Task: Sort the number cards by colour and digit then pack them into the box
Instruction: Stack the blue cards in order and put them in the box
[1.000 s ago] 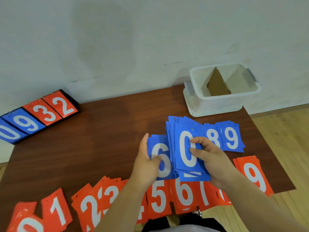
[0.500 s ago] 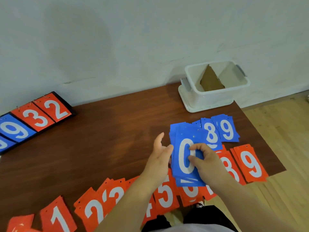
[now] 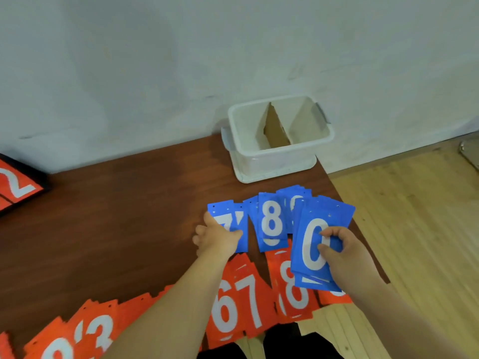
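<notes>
- Up at the far right corner of the brown table (image 3: 116,216), the white plastic box (image 3: 278,159) stands against the wall. A cardboard divider (image 3: 274,128) stands upright inside it, and no cards show in it.
- The right hand (image 3: 347,255) holds a stack of blue cards (image 3: 315,244) with a 0 on top. Its thumb and curled fingers pinch the stack's right edge, and the stack is lifted and tilted above the orange row.
- The left hand (image 3: 220,238) lies on the blue 7 card (image 3: 229,222), with the thumb across the card's face. I cannot tell whether the other fingers grip the card or only touch it.
- Just right of that, the blue 8 pile (image 3: 270,224) lies flat. Another blue pile (image 3: 293,195) sits behind it, its digit mostly covered.
- Along the near edge runs a row of orange cards: a 3 (image 3: 101,332), a 6 (image 3: 225,307), a 7 (image 3: 250,299) and an 8 (image 3: 293,288), all overlapping.
- At the far left edge, a black-framed board shows an orange 2 (image 3: 13,185).
</notes>
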`<state>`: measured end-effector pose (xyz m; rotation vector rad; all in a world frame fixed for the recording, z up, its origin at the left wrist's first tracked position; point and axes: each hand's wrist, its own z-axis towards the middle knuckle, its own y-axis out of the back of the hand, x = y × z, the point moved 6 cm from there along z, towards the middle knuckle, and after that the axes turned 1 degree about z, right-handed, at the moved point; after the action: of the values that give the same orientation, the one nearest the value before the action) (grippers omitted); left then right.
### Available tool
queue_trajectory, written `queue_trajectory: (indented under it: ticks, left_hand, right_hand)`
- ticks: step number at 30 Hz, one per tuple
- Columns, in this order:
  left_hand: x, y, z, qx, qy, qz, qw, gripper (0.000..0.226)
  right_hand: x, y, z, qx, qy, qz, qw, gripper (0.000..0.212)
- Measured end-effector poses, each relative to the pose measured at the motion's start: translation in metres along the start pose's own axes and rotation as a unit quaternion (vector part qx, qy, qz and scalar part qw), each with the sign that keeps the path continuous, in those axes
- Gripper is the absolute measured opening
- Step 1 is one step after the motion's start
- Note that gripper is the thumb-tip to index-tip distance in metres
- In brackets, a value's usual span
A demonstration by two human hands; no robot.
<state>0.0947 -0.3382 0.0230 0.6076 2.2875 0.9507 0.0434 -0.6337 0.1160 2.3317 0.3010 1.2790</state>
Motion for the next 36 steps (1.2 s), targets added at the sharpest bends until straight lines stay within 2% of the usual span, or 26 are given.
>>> queue_trajectory:
  ticks: [3, 8, 23, 30, 36]
  left_hand:
    - [-0.015, -0.014, 0.005, -0.026, 0.025, 0.062, 0.997, 0.118]
    - [-0.014, -0.018, 0.009, -0.041, 0.06, 0.017, 0.997, 0.124]
    - [-0.012, -0.011, -0.001, -0.05, 0.024, -0.032, 0.998, 0.116]
    - [0.002, 0.006, 0.005, -0.06, 0.007, -0.122, 0.991, 0.1]
    - [0.037, 0.037, 0.002, -0.076, 0.035, -0.312, 0.946, 0.079]
  right_hand:
    - [-0.012, 0.022, 0.023, 0.015, -0.014, -0.007, 1.0, 0.019]
    - [-0.012, 0.035, 0.049, 0.044, -0.011, -0.003, 0.999, 0.017]
    - [0.001, 0.026, 0.067, 0.089, 0.009, 0.021, 0.996, 0.017]
    - [0.004, 0.008, 0.058, 0.091, -0.001, 0.029, 0.995, 0.015]
    - [0.024, -0.027, 0.033, 0.11, -0.01, 0.014, 0.994, 0.015]
